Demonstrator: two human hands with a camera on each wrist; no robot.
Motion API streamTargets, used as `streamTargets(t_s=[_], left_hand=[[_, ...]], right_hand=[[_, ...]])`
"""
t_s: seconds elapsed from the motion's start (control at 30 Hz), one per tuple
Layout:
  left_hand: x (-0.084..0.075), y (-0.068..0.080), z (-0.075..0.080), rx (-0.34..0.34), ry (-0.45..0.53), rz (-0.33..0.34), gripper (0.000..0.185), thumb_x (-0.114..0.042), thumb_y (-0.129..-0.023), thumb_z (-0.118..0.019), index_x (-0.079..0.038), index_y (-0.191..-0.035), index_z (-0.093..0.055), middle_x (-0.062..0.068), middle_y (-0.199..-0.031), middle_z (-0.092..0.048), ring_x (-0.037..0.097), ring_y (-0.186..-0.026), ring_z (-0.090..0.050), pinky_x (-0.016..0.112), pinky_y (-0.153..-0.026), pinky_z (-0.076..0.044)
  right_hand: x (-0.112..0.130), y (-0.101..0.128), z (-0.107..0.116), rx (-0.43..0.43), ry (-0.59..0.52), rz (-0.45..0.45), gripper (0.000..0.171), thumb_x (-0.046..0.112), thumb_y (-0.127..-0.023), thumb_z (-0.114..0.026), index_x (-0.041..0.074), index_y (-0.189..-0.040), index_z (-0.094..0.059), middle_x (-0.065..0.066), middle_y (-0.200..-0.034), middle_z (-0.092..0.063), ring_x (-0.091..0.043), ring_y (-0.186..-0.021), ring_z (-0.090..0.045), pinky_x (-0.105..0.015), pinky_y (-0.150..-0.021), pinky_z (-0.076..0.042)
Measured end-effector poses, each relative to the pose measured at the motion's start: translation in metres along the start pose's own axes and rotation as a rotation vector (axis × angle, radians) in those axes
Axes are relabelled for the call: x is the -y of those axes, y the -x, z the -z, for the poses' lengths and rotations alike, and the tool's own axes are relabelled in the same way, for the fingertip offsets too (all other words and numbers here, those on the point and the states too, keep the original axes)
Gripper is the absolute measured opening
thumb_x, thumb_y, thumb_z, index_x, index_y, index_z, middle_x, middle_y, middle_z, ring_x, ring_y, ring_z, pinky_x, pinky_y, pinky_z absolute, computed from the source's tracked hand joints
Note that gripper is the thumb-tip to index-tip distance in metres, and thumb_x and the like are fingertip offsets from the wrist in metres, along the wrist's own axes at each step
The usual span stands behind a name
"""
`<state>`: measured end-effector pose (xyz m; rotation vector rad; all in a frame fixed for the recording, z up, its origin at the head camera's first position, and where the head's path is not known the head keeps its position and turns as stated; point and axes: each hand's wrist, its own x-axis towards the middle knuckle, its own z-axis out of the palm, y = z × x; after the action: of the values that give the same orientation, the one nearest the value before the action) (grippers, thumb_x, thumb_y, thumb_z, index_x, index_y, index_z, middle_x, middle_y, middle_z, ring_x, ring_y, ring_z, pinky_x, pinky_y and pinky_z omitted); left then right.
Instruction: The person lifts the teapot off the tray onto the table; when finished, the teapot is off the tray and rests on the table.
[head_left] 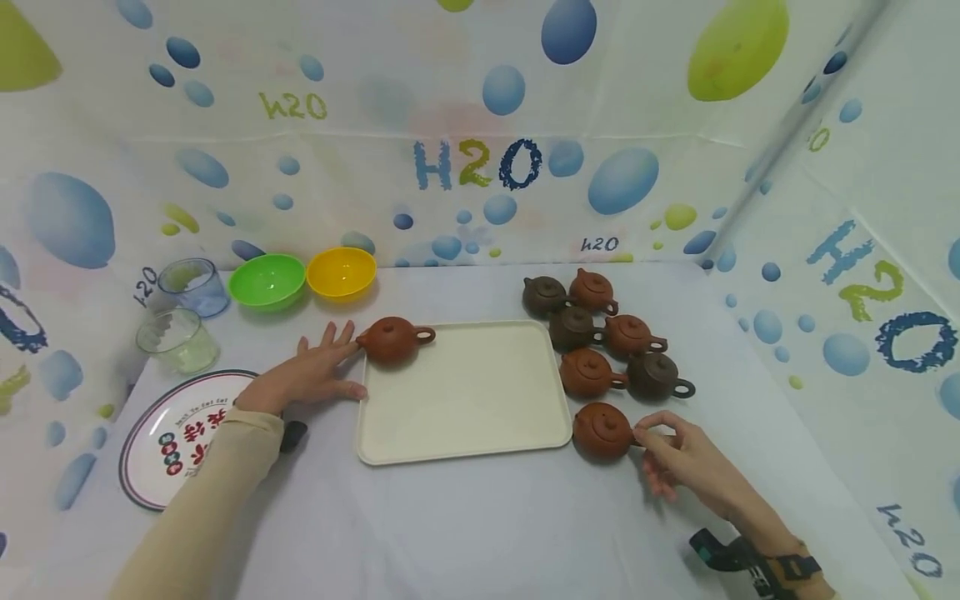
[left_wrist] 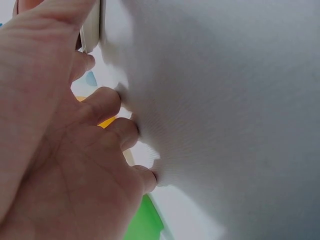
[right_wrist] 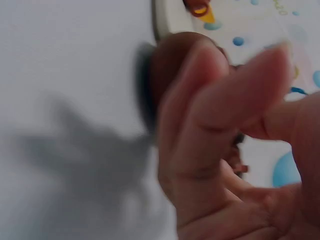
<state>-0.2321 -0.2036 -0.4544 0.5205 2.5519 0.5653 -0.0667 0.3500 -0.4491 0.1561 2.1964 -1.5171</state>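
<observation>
Counted eight little clay teapots: one on the cream tray [head_left: 465, 417] at its far left corner [head_left: 392, 339], one just off the tray's near right corner [head_left: 602, 430], and six bunched up to the right [head_left: 600, 337]. Of the eight, five look reddish and three darker brown. Two plastic bowls, green [head_left: 266, 281] and yellow [head_left: 341, 272]. Two clear glass cups [head_left: 180, 312]. One printed plate [head_left: 161, 437]. One tray.

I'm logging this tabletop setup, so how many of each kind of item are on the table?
Teapots: 8, one on the tray by the left hand, one pinched by the right hand
Bowls: 2, green and yellow
Glass cups: 2
Tray: 1
Plate: 1
Total: 14
</observation>
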Motion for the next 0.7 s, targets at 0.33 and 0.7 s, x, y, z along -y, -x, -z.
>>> streamTargets(t_s=[0.33, 0.7], left_hand=[[-0.005, -0.004, 0.001, 0.003, -0.031, -0.006, 0.11, -0.054, -0.089, -0.082, 0.001, -0.167, -0.029, 0.033, -0.176, -0.003, 0.06, -0.162, 0.008, 0.084, -0.123, 0.007], [0.001, 0.003, 0.003, 0.004, -0.02, -0.005, 0.11, -0.055, -0.089, -0.082, 0.001, -0.167, -0.027, 0.032, -0.176, -0.002, 0.059, -0.162, 0.009, 0.083, -0.123, 0.007]], right_hand=[[0.058, 0.006, 0.024, 0.125, 0.183, 0.083, 0.051, 0.029, -0.113, -0.056, -0.007, -0.145, -0.041, -0.017, -0.081, -0.066, -0.028, -0.061, -0.07, -0.03, -0.046, -0.056], [0.12, -0.083, -0.046, 0.281, 0.188, 0.174, 0.039, 0.024, -0.111, -0.059, -0.002, -0.14, -0.055, -0.011, -0.079, -0.067, -0.02, -0.057, -0.068, -0.026, -0.049, -0.056]])
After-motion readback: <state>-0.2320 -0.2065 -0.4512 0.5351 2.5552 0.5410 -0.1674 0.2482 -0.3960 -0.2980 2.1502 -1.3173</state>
